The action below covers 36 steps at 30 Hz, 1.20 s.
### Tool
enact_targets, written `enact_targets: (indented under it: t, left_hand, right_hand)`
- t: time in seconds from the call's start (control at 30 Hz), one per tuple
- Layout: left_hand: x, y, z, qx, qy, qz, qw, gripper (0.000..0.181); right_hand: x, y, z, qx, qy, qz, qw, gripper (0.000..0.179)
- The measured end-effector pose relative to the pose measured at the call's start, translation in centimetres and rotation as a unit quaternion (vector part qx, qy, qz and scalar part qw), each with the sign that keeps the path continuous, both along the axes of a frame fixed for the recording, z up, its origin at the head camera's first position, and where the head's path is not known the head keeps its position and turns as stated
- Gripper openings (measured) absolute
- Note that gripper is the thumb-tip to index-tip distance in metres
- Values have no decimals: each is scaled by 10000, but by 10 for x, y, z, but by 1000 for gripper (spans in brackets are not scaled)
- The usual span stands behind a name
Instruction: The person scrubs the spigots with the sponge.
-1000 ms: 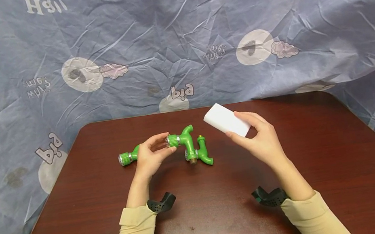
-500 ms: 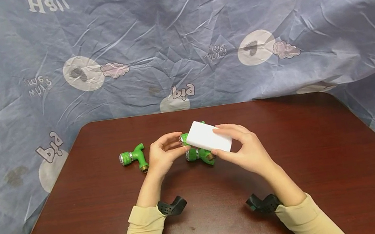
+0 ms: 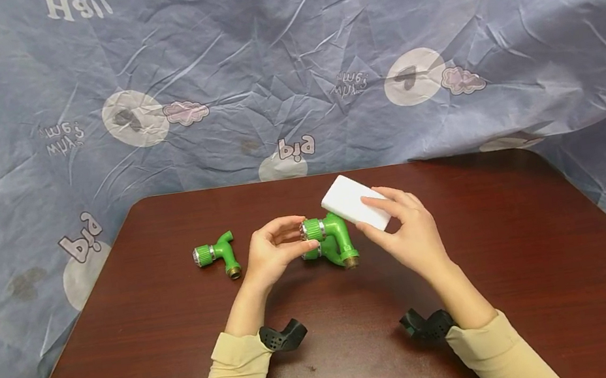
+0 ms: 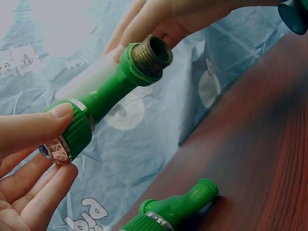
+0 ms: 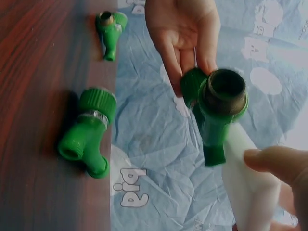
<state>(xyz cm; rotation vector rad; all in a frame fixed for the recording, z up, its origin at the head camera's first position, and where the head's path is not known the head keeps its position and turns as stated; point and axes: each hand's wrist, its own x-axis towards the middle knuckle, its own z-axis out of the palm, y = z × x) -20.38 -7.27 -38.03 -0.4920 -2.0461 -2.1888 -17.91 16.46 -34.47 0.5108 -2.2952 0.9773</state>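
My left hand (image 3: 268, 254) pinches a green faucet (image 3: 339, 236) by its ribbed knob, thumb on one side and fingers on the other. The faucet hangs above the table, its brass threaded end (image 4: 153, 55) pointing away from the knob. In my right hand (image 3: 414, 234) is a white rectangular block (image 3: 349, 198) with rounded edges, gripped between thumb and fingers. The block sits right behind the faucet's spout; whether they touch I cannot tell. A second green faucet (image 5: 89, 134) lies on the table below, partly hidden by the held one in the head view.
A third green faucet (image 3: 224, 252) lies on the dark red-brown table (image 3: 126, 349), left of my left hand. Wrinkled blue-grey cloth (image 3: 235, 61) with printed figures hangs behind the table. Each wrist carries a black mount (image 3: 283, 336).
My left hand has moved right with its faucet, uncovering the third faucet. My right hand brought the white block left across the held faucet, then drew it back up and right a little.
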Motion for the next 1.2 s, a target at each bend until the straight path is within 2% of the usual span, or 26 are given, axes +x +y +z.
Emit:
enact_targets:
  t: [0.1, 0.23, 0.3, 0.37, 0.47, 0.57, 0.63, 0.67, 0.77, 0.83, 0.93, 1.03, 1.1, 1.2]
  left_hand:
    - [0, 0, 0, 32, -4, 84, 10000, 43]
    - [0, -1, 0, 120, 16, 66, 9999, 43]
    - [1, -1, 0, 172, 50, 10, 9998, 44]
    - [1, -1, 1, 164, 75, 8, 9998, 43]
    - [5, -2, 8, 118, 9, 111, 9999, 43]
    - [4, -4, 10, 146, -99, 282, 9994, 44]
    - [3, -6, 10, 209, -129, 397, 9989, 44]
    - [1, -8, 7, 253, -124, 462, 9985, 44]
    - [-3, -12, 5, 330, -116, 636, 9974, 44]
    - [-3, -14, 5, 379, -92, 724, 9966, 44]
    - [-3, -17, 6, 454, -95, 787, 9958, 44]
    - [-2, -18, 7, 486, -113, 795, 9956, 43]
    - [-2, -19, 7, 487, -111, 781, 9957, 43]
    - [-2, -18, 7, 504, -96, 774, 9957, 45]
  right_hand:
    - [1, 0, 1, -248, 111, 138, 9995, 40]
    - [4, -6, 2, -32, 178, 965, 9952, 42]
    - [5, -10, 1, 164, 129, 1210, 9924, 42]
    - [5, -11, 1, 289, 114, 1188, 9924, 41]
    - [3, -8, 0, 242, 115, 797, 9965, 40]
    - [1, -2, 1, 10, 139, 459, 9988, 40]
    - [1, 1, 2, -123, 104, 532, 9985, 39]
    - [2, 2, 3, -130, 95, 632, 9979, 39]
    - [2, 3, 4, -3, 25, 1066, 9943, 37]
    - [2, 3, 4, 116, -9, 1210, 9926, 36]
    - [1, 5, 4, 146, 52, 1018, 9947, 36]
    - [0, 7, 3, -65, 156, 733, 9972, 37]
    - [0, 7, 3, -150, 199, 779, 9967, 38]
    - [0, 7, 4, -74, 130, 1068, 9942, 37]
